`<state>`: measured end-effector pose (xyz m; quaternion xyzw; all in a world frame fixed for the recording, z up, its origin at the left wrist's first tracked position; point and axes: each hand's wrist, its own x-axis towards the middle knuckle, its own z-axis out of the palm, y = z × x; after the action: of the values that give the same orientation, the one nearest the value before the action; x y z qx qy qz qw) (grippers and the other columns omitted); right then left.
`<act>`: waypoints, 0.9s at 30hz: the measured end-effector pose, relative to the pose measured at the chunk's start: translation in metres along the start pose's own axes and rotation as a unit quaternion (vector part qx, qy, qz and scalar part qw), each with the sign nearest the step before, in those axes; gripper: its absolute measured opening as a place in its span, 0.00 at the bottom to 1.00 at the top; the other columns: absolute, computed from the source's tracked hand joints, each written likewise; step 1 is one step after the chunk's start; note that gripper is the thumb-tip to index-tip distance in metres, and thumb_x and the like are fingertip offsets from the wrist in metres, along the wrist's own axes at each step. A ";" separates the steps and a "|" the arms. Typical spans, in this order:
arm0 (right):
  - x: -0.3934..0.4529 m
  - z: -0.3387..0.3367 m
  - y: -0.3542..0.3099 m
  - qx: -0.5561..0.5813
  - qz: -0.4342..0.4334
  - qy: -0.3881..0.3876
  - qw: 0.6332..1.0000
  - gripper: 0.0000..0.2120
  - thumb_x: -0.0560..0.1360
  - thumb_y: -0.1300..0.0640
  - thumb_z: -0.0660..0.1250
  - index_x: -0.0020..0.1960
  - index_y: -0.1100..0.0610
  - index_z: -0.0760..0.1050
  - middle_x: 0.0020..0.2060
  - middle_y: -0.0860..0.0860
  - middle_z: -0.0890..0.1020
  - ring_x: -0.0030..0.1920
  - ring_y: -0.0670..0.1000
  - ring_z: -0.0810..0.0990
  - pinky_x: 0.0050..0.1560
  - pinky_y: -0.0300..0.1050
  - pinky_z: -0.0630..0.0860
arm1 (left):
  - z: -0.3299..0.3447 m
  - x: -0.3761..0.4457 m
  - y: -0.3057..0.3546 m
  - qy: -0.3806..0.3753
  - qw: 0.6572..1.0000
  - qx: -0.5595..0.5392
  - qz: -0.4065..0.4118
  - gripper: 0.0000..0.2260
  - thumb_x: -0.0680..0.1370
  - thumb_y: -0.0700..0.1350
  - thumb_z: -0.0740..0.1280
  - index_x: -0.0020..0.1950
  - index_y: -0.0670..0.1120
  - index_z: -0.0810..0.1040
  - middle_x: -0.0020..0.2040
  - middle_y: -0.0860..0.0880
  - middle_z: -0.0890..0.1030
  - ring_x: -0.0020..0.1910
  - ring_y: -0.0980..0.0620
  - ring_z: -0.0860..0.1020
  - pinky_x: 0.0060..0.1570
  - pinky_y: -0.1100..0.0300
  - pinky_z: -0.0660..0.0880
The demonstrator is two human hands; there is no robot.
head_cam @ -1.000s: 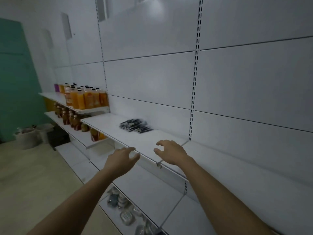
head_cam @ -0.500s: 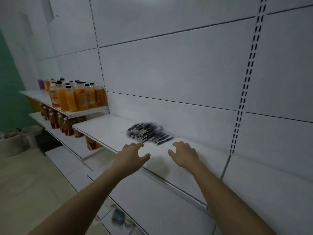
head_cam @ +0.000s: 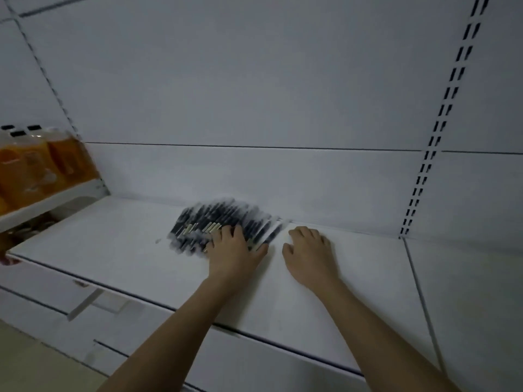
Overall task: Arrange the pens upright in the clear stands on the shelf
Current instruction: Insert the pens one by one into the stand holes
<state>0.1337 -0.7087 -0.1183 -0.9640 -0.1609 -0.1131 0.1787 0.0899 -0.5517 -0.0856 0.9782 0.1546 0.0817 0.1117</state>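
A blurred heap of dark pens (head_cam: 220,222) with pale tips lies flat on the white shelf (head_cam: 119,239), close to the back wall. My left hand (head_cam: 235,247) rests palm down on the near right part of the heap, fingers spread over the pens. My right hand (head_cam: 308,250) lies on the bare shelf just right of the heap, fingers loosely bent and holding nothing. No clear stands show in this view.
Orange juice bottles (head_cam: 42,165) stand on a higher shelf at the far left. A slotted upright (head_cam: 441,123) runs up the white back wall on the right. Lower white shelves (head_cam: 85,304) stick out below the front edge.
I have moved closer to the shelf. Both hands have reached forward from the shelf's front edge; the left now lies on the pens and the right beside them.
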 end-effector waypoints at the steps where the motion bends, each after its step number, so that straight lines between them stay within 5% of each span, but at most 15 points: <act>1: 0.000 0.000 0.000 0.002 0.002 0.004 1.000 0.17 0.82 0.51 0.53 0.67 0.54 0.71 0.66 0.49 0.73 0.66 0.52 0.69 0.67 0.49 0.63 | 0.002 0.004 0.003 0.001 1.000 0.012 0.003 0.38 0.77 0.68 0.59 0.77 0.44 0.60 0.75 0.42 0.64 0.74 0.40 0.60 0.71 0.45 0.60; 11: 0.001 0.001 -0.003 0.032 0.049 0.017 0.998 0.16 0.82 0.55 0.57 0.68 0.54 0.74 0.65 0.46 0.76 0.66 0.49 0.72 0.67 0.45 0.65 | 0.002 0.046 0.017 -0.095 0.994 0.012 0.059 0.31 0.77 0.62 0.64 0.68 0.38 0.70 0.68 0.36 0.69 0.68 0.37 0.65 0.66 0.50 0.66; 17: 0.005 -0.008 -0.011 0.153 0.145 0.035 0.977 0.17 0.84 0.59 0.56 0.69 0.59 0.74 0.67 0.54 0.78 0.67 0.54 0.75 0.67 0.42 0.66 | -0.011 0.047 0.025 -0.120 0.976 -0.033 0.179 0.09 0.79 0.39 0.63 0.55 0.37 0.78 0.56 0.40 0.80 0.56 0.41 0.79 0.51 0.55 0.74; 19: 0.005 -0.016 -0.020 0.232 0.208 0.054 0.949 0.17 0.85 0.54 0.55 0.70 0.58 0.71 0.68 0.55 0.77 0.67 0.55 0.74 0.65 0.43 0.66 | -0.012 0.040 0.026 -0.116 0.967 -0.007 0.227 0.10 0.79 0.39 0.62 0.57 0.37 0.78 0.57 0.39 0.81 0.57 0.41 0.79 0.53 0.55 0.74; 22: 0.006 -0.033 -0.037 0.411 0.289 0.109 0.858 0.20 0.84 0.45 0.56 0.70 0.55 0.65 0.62 0.54 0.76 0.62 0.54 0.75 0.62 0.46 0.69 | -0.010 0.028 0.022 -0.117 0.956 -0.004 0.267 0.11 0.81 0.40 0.61 0.60 0.38 0.76 0.59 0.40 0.80 0.58 0.41 0.79 0.55 0.54 0.74; 24: 0.005 -0.043 -0.051 0.509 0.287 0.125 0.801 0.21 0.83 0.47 0.61 0.72 0.52 0.59 0.56 0.52 0.74 0.55 0.52 0.77 0.57 0.47 0.75 | -0.008 0.023 0.017 -0.108 0.956 -0.049 0.269 0.11 0.81 0.41 0.62 0.61 0.38 0.72 0.59 0.40 0.79 0.57 0.40 0.78 0.53 0.52 0.73; 27: 0.002 -0.042 -0.070 0.544 0.261 0.145 0.784 0.19 0.82 0.57 0.64 0.69 0.55 0.60 0.53 0.51 0.74 0.51 0.50 0.79 0.55 0.47 0.79 | -0.007 0.018 0.011 -0.116 0.937 -0.186 0.273 0.12 0.80 0.41 0.63 0.61 0.39 0.66 0.56 0.39 0.78 0.52 0.39 0.79 0.44 0.53 0.71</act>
<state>0.1045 -0.6626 -0.0578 -0.6841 0.0897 -0.0944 0.7176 0.1085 -0.5550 -0.0736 0.9472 -0.1509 0.0218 0.2822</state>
